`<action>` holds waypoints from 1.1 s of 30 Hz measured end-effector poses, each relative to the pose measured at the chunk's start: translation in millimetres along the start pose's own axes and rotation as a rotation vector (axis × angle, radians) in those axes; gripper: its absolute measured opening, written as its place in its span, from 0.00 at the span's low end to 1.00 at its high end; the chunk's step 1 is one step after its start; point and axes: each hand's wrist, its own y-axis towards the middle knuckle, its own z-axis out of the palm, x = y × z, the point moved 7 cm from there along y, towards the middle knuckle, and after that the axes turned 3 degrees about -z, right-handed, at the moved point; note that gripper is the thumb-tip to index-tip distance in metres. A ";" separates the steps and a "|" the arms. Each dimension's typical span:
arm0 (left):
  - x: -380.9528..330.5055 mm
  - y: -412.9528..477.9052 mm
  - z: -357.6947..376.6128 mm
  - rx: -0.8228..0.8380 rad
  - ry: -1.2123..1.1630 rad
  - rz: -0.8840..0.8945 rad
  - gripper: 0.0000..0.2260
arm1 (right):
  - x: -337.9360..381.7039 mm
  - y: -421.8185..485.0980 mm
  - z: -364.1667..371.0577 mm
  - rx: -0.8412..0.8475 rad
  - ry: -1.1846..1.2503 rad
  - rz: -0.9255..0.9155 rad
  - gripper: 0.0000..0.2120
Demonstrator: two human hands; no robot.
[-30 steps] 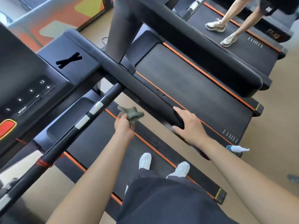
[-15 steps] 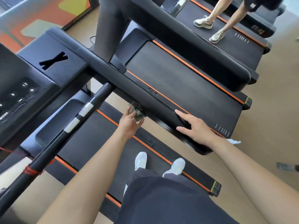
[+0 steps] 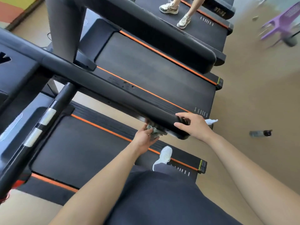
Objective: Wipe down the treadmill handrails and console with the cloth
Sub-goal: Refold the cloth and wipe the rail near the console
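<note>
- You're rubbing the cloth [image 3: 155, 130] under the right handrail [image 3: 113, 88] at its near end — left hand [image 3: 144, 137] fingers curling round it.
- Right hand [image 3: 193, 125] is bracing on that end, fingers spread.
- Console [image 3: 17, 69], at the handrail's far end — likely waiting.

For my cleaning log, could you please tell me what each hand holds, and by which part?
The left hand grips the cloth, bunched in its fingers, against the handrail; the right hand only rests on its end.
</note>
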 end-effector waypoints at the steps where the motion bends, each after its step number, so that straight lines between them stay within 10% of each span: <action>1: 10.0 1.4 7.6 0.008 0.013 -0.021 0.18 | -8.1 -6.5 -0.9 -0.007 0.021 0.020 0.22; 16: 46.8 -49.0 68.9 -0.027 0.100 -0.050 0.11 | -45.3 -35.5 6.3 -0.025 0.336 -0.007 0.24; 23: 59.1 -87.1 162.5 0.050 0.186 0.065 0.13 | -74.2 -60.2 -35.4 0.034 0.757 -0.099 0.10; 27: 70.0 -75.9 206.2 0.009 0.057 0.083 0.15 | -115.8 -76.8 -70.0 0.120 0.961 -0.153 0.24; 33: 88.2 -52.1 268.0 0.027 -0.028 0.074 0.18 | -174.5 -74.0 -120.2 -0.058 0.801 -0.233 0.16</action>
